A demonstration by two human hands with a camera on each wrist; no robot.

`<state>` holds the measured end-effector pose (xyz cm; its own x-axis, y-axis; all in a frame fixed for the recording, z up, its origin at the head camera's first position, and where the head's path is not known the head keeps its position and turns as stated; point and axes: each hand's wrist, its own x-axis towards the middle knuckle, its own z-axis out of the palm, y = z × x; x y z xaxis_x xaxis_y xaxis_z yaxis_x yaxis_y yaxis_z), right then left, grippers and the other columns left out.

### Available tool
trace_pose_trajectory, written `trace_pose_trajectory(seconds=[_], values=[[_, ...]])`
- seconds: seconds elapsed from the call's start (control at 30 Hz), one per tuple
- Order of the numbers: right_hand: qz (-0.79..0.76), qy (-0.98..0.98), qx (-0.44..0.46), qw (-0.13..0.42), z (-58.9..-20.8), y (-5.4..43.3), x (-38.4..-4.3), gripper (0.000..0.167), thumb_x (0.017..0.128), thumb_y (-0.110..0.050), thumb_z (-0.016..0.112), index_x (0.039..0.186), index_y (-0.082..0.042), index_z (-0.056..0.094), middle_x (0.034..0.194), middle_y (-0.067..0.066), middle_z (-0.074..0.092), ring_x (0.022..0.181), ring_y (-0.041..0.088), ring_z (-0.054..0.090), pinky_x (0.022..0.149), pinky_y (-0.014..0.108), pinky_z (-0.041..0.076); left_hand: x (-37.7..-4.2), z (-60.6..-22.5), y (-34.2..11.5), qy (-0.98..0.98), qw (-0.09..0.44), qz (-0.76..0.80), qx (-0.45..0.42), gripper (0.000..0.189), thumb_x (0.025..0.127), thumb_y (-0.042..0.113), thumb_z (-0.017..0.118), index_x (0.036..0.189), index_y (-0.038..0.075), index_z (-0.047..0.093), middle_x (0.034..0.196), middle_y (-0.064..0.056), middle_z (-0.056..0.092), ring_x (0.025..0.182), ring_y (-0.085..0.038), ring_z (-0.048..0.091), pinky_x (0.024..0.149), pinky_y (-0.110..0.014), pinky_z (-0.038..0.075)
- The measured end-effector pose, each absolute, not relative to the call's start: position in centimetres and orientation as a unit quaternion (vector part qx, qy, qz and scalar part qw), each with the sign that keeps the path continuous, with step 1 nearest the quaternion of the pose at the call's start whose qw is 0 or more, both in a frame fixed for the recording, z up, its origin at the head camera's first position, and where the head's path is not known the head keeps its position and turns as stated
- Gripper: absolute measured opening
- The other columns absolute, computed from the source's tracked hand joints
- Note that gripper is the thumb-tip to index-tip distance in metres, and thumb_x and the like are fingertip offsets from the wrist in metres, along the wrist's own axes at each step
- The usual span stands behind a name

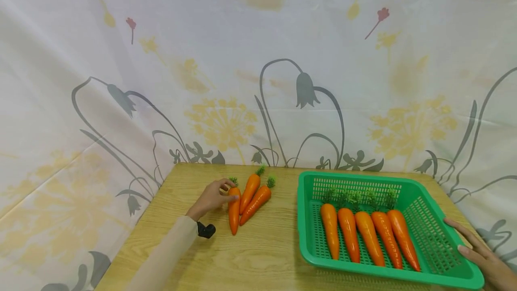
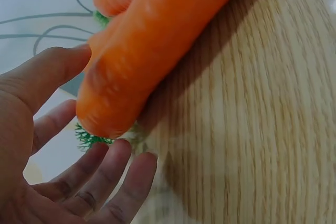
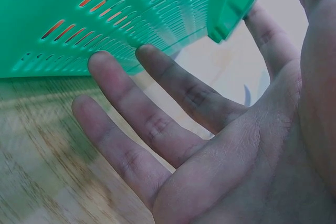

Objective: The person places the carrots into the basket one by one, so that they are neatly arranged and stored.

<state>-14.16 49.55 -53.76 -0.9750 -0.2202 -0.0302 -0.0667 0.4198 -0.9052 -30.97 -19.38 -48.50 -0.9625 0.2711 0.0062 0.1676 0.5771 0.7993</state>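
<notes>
My left hand [image 1: 215, 196] is at the top end of the leftmost of three orange toy carrots on the table. In the left wrist view the thumb touches this carrot [image 2: 152, 40] near its thick end, and the other fingers are spread around and below that end. Beside it lie a middle carrot [image 1: 250, 190] and a right carrot [image 1: 256, 203], both with green tufts. My right hand [image 1: 482, 253] is at the right rim of a green plastic basket [image 1: 304, 219]. In the right wrist view its fingers stretch out, fairly straight, along the basket's slotted outer wall.
Several carrots [image 1: 365, 232] lie side by side in the basket, tufts toward the back. Basket and loose carrots are on a wood-grain table [image 1: 258, 255]. Behind the table hangs a pale cloth [image 1: 226, 75] with a flower print. A black strap device [image 1: 206, 230] is on the left wrist.
</notes>
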Motion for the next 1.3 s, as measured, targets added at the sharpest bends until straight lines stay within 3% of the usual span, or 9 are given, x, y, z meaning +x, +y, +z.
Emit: trace_pose_trajectory(seconds=[0.13, 0.27, 0.37, 0.53, 0.77, 0.93, 1.1, 1.3], values=[[-0.525, 0.843, -0.083, 0.080, -53.7, 49.6, -14.1, 0.064, 0.115, -0.017, 0.017, 0.158, -0.043, -0.022, 0.131, -0.052, 0.002, 0.116, -0.032, -0.005, 0.081, 0.084, 0.025, -31.2, -49.0, -19.4, 0.889, 0.068, 0.435, 0.125, 0.042, 0.092, 0.028, 0.082, 0.127, 0.013, 0.067, 0.125, -0.016, 0.061, 0.105, -0.032, 0.063, 0.066, -0.037, 0.058], [-0.513, 0.850, -0.092, 0.080, -53.8, 49.9, -14.2, 0.064, 0.115, -0.016, 0.015, 0.157, -0.044, -0.024, 0.132, -0.051, 0.001, 0.113, -0.030, 0.008, 0.078, 0.081, 0.041, -31.3, -49.1, -19.2, 0.889, 0.070, 0.432, 0.133, 0.049, 0.091, 0.029, 0.082, 0.133, 0.008, 0.065, 0.121, -0.015, 0.063, 0.103, -0.030, 0.063, 0.067, -0.037, 0.057], [-0.510, 0.851, -0.100, 0.074, -53.9, 50.0, -14.3, 0.064, 0.115, -0.015, 0.016, 0.158, -0.044, -0.023, 0.133, -0.051, 0.002, 0.112, -0.030, 0.011, 0.078, 0.080, 0.042, -31.3, -48.9, -19.0, 0.891, 0.074, 0.427, 0.132, 0.055, 0.091, 0.030, 0.083, 0.136, 0.006, 0.063, 0.119, -0.013, 0.064, 0.102, -0.028, 0.062, 0.071, -0.037, 0.056], [-0.489, 0.863, -0.115, 0.049, -53.9, 49.9, -14.3, 0.065, 0.115, -0.012, 0.018, 0.160, -0.039, -0.021, 0.134, -0.051, 0.002, 0.114, -0.032, 0.005, 0.074, 0.085, 0.033, -31.3, -48.7, -18.7, 0.897, 0.079, 0.418, 0.121, 0.060, 0.089, 0.031, 0.084, 0.138, 0.004, 0.061, 0.115, -0.011, 0.065, 0.097, -0.022, 0.061, 0.072, -0.035, 0.056], [-0.544, 0.831, -0.101, 0.061, -53.9, 49.7, -14.1, 0.064, 0.115, -0.013, 0.019, 0.161, -0.039, -0.018, 0.137, -0.048, 0.006, 0.118, -0.031, -0.002, 0.082, 0.084, 0.017, -31.3, -48.4, -18.9, 0.876, 0.107, 0.457, 0.111, 0.054, 0.089, 0.021, 0.084, 0.135, 0.001, 0.061, 0.118, -0.019, 0.060, 0.084, -0.024, 0.065, 0.064, -0.039, 0.061], [-0.548, 0.826, -0.119, 0.048, -53.9, 49.5, -14.2, 0.064, 0.115, -0.010, 0.019, 0.163, -0.034, -0.015, 0.141, -0.044, 0.007, 0.123, -0.029, -0.001, 0.082, 0.086, 0.015, -31.2, -48.3, -19.3, 0.867, 0.111, 0.475, 0.106, 0.047, 0.090, 0.014, 0.082, 0.129, -0.001, 0.061, 0.124, -0.022, 0.058, 0.089, -0.026, 0.065, 0.069, -0.040, 0.062], [-0.552, 0.824, -0.117, 0.055, -54.0, 49.4, -14.1, 0.064, 0.115, -0.010, 0.018, 0.163, -0.036, -0.016, 0.141, -0.045, 0.007, 0.123, -0.029, -0.002, 0.081, 0.085, 0.016, -31.0, -48.2, -19.8, 0.881, 0.083, 0.454, 0.107, 0.040, 0.088, 0.016, 0.083, 0.122, 0.004, 0.065, 0.124, -0.016, 0.062, 0.099, -0.027, 0.064, 0.078, -0.039, 0.059], [-0.569, 0.812, -0.115, 0.057, -53.9, 49.4, -14.0, 0.064, 0.115, -0.010, 0.019, 0.164, -0.035, -0.014, 0.142, -0.044, 0.008, 0.124, -0.028, -0.005, 0.082, 0.091, 0.003, -31.1, -48.1, -20.2, 0.880, 0.065, 0.458, 0.107, 0.041, 0.089, 0.018, 0.084, 0.124, 0.009, 0.066, 0.126, -0.013, 0.061, 0.097, -0.026, 0.063, 0.076, -0.040, 0.059]])
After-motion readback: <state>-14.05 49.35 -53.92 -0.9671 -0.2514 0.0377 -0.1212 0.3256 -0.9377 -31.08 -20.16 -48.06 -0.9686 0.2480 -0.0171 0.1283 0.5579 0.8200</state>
